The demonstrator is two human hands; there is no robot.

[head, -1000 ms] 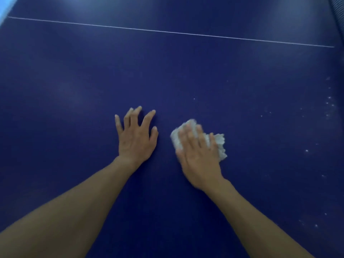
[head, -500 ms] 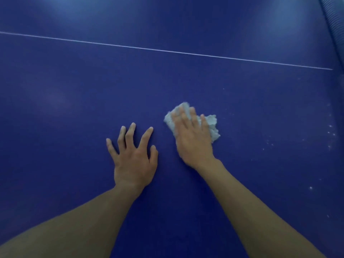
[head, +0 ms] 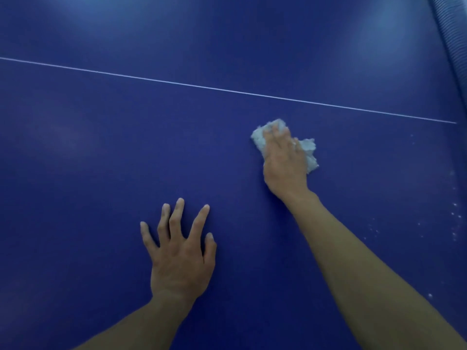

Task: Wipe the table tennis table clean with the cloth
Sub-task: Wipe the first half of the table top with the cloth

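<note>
Cloth (head: 307, 154): white, crumpled, lying on the table (head: 101, 160) right of centre, just short of the thin white line (head: 177, 83) that crosses the surface.

Most of the cloth is hidden under the right hand (head: 284, 162); only a tuft at the fingertips and a ragged lobe on the right show.

Right grip: fingers together, laid fairly flat over the cloth and pressing it down. The thumb is out of sight under the hand, so I cannot tell whether it pinches the cloth. Fingertips are soft with blur.

Left hand (head: 180, 258): palm down on bare table, nearer the person and well apart from the cloth. Grip apart, fingers spread and straight, holding nothing.

Both forearms (head: 366, 261) are cut off by the lower edge.

Surface: deep blue, matte, with pale glare patches beyond the line. Small white specks (head: 454, 218) are scattered along the right side.

Top right corner: a ribbed blue band (head: 452, 34), cropped; I cannot tell what it is. The table fills the view.
</note>
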